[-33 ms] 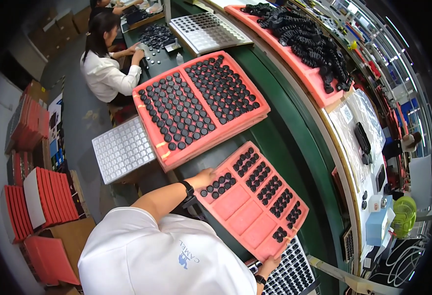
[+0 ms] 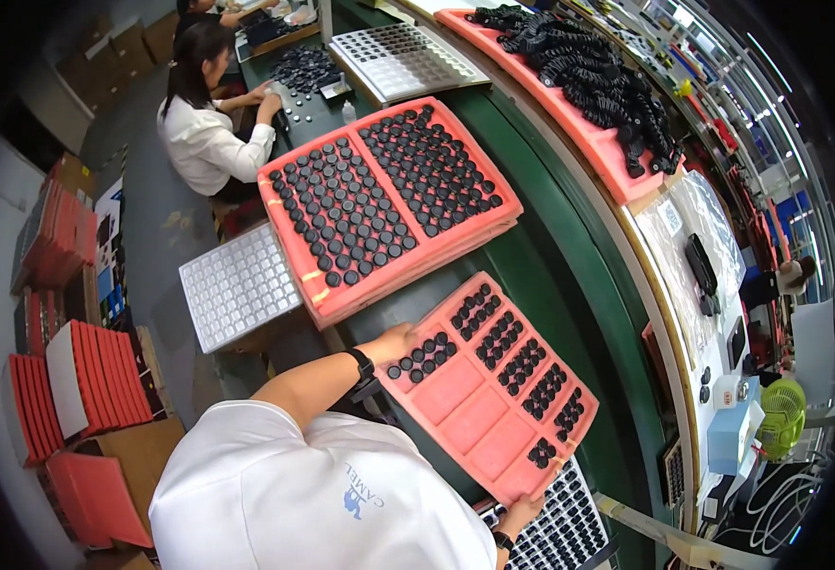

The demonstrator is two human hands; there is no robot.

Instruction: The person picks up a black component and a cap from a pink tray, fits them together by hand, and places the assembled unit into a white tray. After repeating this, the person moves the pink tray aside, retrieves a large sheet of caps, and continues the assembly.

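My left hand (image 2: 395, 343) is closed on the upper left edge of a pink compartmented foam tray (image 2: 489, 442). Gripping the tray's lower edge is my right hand (image 2: 524, 513). Small round black pieces (image 2: 522, 369) sit in clusters in the compartments along the far side and in one by my left hand; several nearer compartments are bare. Part of my fingers is hidden by the tray. Under its lower right corner lies a white tray (image 2: 569, 527) full of dark pieces.
A stack of larger pink trays (image 2: 341, 309) with rows of black round pieces stands ahead, beside a white blister tray (image 2: 241, 290). A co-worker (image 2: 213, 142) sits beyond, hands at small parts. On the right, a pink tray (image 2: 607, 152) holds heaped black parts.
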